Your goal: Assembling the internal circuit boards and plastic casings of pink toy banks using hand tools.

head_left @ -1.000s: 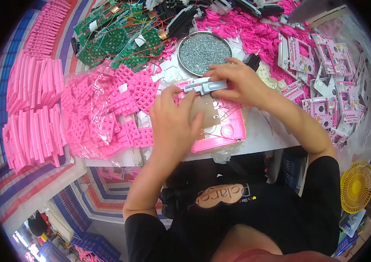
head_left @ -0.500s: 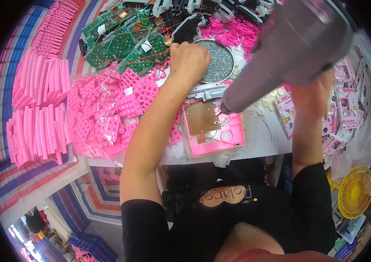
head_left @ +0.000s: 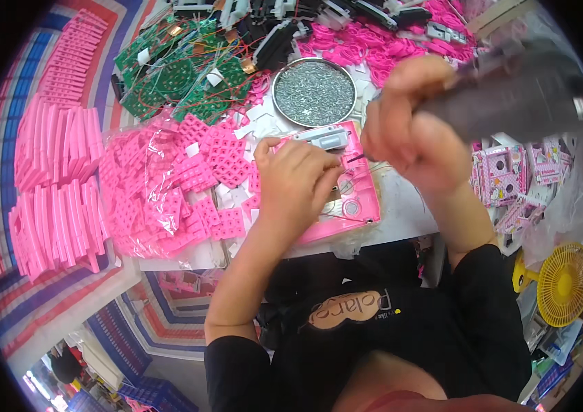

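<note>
My right hand [head_left: 415, 130] grips a dark grey electric screwdriver [head_left: 511, 103], held close to the camera with its tip pointing down at a pink plastic housing [head_left: 353, 199] on the table. My left hand [head_left: 295, 182] rests on that housing, fingers pinched near the screwdriver tip; what they pinch is too small to tell. A small grey part [head_left: 326, 137] lies on the housing's far edge. A round metal dish of small screws [head_left: 313, 91] stands just beyond it.
Bags and loose pieces of pink grid parts [head_left: 161, 185] lie to the left. Stacks of pink strips [head_left: 51, 178] fill the far left. Green circuit boards with wires [head_left: 175, 69] sit at the back. Pink printed boxes [head_left: 511, 178] are right. A yellow fan [head_left: 563, 281] stands lower right.
My left hand came back from the screw dish to the pink housing. The screwdriver swung down from high near the camera, its tip now by the housing.
</note>
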Tool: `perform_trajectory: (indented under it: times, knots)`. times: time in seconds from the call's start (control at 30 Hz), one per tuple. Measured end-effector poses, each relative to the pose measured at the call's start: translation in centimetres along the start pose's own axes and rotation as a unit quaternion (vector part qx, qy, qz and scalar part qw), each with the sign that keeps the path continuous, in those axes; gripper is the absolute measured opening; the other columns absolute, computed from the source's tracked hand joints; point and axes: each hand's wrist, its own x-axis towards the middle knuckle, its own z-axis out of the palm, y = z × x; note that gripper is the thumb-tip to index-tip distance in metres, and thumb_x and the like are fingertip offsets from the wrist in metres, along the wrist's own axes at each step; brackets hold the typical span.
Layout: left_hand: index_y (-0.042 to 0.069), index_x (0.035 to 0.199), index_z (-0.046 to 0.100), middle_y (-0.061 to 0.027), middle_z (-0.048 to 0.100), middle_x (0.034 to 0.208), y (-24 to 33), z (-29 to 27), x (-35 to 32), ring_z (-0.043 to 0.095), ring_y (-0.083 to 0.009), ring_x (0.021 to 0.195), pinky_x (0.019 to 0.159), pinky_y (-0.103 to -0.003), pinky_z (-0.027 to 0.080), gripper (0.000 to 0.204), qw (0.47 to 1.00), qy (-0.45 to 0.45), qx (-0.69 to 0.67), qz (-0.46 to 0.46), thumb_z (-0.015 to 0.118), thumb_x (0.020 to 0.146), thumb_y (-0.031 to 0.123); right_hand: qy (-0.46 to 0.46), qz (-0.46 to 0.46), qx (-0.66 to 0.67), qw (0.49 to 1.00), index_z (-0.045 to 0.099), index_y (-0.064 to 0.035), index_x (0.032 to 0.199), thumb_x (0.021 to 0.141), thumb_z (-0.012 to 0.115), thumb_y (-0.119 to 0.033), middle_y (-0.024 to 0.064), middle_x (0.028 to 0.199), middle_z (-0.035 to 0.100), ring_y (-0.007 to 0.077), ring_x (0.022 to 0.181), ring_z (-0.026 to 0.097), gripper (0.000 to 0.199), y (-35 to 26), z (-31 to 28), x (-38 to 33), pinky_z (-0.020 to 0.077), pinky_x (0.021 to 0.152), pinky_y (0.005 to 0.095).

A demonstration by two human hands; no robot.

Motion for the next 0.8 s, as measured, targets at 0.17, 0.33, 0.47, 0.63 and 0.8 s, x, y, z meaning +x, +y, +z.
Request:
perform_trajectory:
  times: [0.17, 0.33, 0.47, 0.63, 0.8]
  knots:
    - [0.014, 0.087, 0.068, 0.0017, 0.067, 0.083, 0.8, 0.3, -0.6, 0.063, -0.0183, 0.082, 0.097, -0.044, 0.032, 0.013, 0.997, 0.040, -0.055, -0.031, 0.079, 0.079, 0.012, 0.011, -0.041, -0.030, 0.999, 0.055, 0.0029, 0.114, 0.089, 0.071, -0.016, 0.0071, 0.085, 0.061, 0.0079, 0.068, 0.058, 0.034, 0.8, 1.1, -1.3, 0.0465, 0.058, 0.0222]
    - [0.014, 0.087, 0.068, 0.0018, 0.067, 0.083, 0.7, 0.3, -0.5, 0.063, -0.0187, 0.083, 0.098, -0.046, 0.031, 0.014, 0.998, 0.035, -0.053, -0.031, 0.079, 0.078, 0.014, 0.023, -0.015, -0.033, 0.999, 0.056, 0.0031, 0.111, 0.089, 0.072, -0.017, 0.0073, 0.088, 0.061, 0.0077, 0.068, 0.058, 0.034, 1.1, 0.9, -1.6, 0.0469, 0.058, 0.0232]
    - [0.014, 0.089, 0.068, 0.0010, 0.067, 0.091, 2.3, 0.0, 0.8, 0.061, -0.0197, 0.096, 0.101, -0.053, 0.029, 0.017, 0.996, 0.053, 0.058, -0.051, 0.079, 0.077, 0.017, 0.014, -0.027, -0.057, 0.998, 0.057, 0.0013, 0.111, 0.089, 0.072, -0.015, 0.0057, 0.087, 0.061, 0.0071, 0.067, 0.057, 0.031, 2.0, 0.1, -1.5, 0.0453, 0.057, 0.0226]
    - [0.017, 0.091, 0.069, 0.0042, 0.068, 0.095, -0.2, 0.8, 1.2, 0.058, -0.0196, 0.106, 0.107, -0.057, 0.023, 0.014, 0.982, 0.001, 0.182, -0.058, 0.077, 0.082, 0.024, 0.050, -0.022, -0.119, 0.991, 0.058, -0.0021, 0.112, 0.090, 0.069, -0.009, 0.0019, 0.080, 0.059, 0.0061, 0.063, 0.054, 0.025, 4.0, -2.8, -0.1, 0.0425, 0.054, 0.0224]
    - [0.017, 0.092, 0.069, 0.0047, 0.068, 0.097, -0.8, 1.3, 0.8, 0.058, -0.0193, 0.105, 0.109, -0.059, 0.022, 0.014, 0.986, -0.005, 0.155, -0.064, 0.077, 0.081, 0.023, 0.046, 0.009, -0.203, 0.978, 0.050, -0.0039, 0.106, 0.095, 0.062, -0.013, 0.0044, 0.064, 0.049, 0.0114, 0.052, 0.045, 0.018, 5.6, -3.9, 0.8, 0.0390, 0.050, 0.0294]
